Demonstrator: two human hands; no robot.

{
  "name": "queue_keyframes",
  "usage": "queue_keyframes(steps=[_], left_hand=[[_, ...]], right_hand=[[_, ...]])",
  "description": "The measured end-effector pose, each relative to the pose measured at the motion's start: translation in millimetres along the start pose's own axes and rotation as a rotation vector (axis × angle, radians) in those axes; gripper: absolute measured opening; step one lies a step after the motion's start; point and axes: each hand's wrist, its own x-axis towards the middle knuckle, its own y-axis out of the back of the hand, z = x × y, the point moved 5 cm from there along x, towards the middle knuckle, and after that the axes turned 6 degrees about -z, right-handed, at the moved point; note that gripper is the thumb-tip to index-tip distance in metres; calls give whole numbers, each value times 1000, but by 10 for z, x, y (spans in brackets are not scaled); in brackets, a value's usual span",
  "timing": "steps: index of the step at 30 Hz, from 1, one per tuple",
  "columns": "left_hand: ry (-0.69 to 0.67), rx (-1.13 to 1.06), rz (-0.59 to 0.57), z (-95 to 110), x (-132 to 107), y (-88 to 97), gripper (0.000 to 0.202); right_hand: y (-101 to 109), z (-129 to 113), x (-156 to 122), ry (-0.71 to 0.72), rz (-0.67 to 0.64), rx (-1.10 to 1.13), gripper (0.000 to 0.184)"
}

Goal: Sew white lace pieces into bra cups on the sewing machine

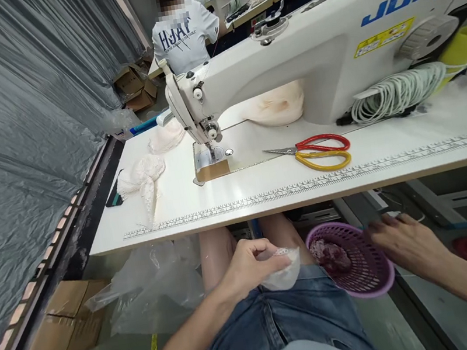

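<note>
Over my lap, my left hand (258, 262) pinches a thin, see-through white piece (287, 273) between thumb and fingers. It hangs in a rounded shape, and I cannot tell if it is sheer cloth or plastic. A dotted edge shows by the thumb. My right hand (405, 239) is under the table's front edge, beside the rim of a purple basket (382, 287). Its fingers bend down and are blurred, with a bit of white behind them. Pinkish lacy cloth (333, 257) lies inside the basket.
A JUKI sewing machine (252, 71) stands on the white table (176, 207). Red-and-yellow-handled scissors (309, 151), white lace pieces (141, 181), cream cloth (278, 106) and coiled pale cord (400, 92) lie around it. Cardboard boxes (67, 316) sit left; another person (185, 37) sits ahead.
</note>
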Motion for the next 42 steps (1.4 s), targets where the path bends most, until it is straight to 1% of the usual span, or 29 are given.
queue_keyframes(steps=[1,2,4,5,7,8,9,11,14,18,22,25,28,30,34,38,42], left_hand=[[21,-34,-19,-19,-15,11,34],[33,-59,-34,-33,-33,22,36],[30,-84,-60,-46,-78,50,39],[17,-92,-74,-48,-102,64,39],[-16,-100,-102,-51,-153,99,38],[-30,-105,-113,-58,-177,120,37],[-40,-110,-122,-72,-198,145,36],[-52,-126,-127,-114,-229,205,35],[-57,-175,-140,-204,-247,299,33],[-24,-261,-222,-307,-242,394,30],[22,-288,-286,-343,-227,477,30],[21,-285,-271,-334,-204,538,27],[15,-250,-235,-328,-181,578,23],[29,-231,-221,-339,-169,583,21],[28,-211,-193,-367,-142,583,20],[4,-208,-198,-384,-114,592,22],[-18,-221,-224,-363,-84,618,24]], right_hand=[[-21,-49,-19,-9,3,-26,35],[-81,-148,-21,-3,-46,-21,32],[-266,-465,20,55,-223,45,24],[-349,-641,60,83,-282,105,21],[-514,-955,165,125,-393,193,24],[-588,-1072,221,139,-435,214,25],[-655,-1162,273,155,-471,215,24],[-761,-1265,358,181,-515,178,27],[-873,-1301,424,153,-580,150,33],[-965,-1329,462,50,-684,236,33],[-1026,-1358,522,-26,-733,299,33],[-1061,-1339,566,-80,-768,326,34],[-1089,-1319,601,-88,-818,355,34],[-1107,-1308,628,-79,-820,372,33],[-1154,-1280,686,-75,-750,324,29],[-1198,-1271,722,-78,-729,281,29],[-1192,-1279,753,-61,-719,235,27]])
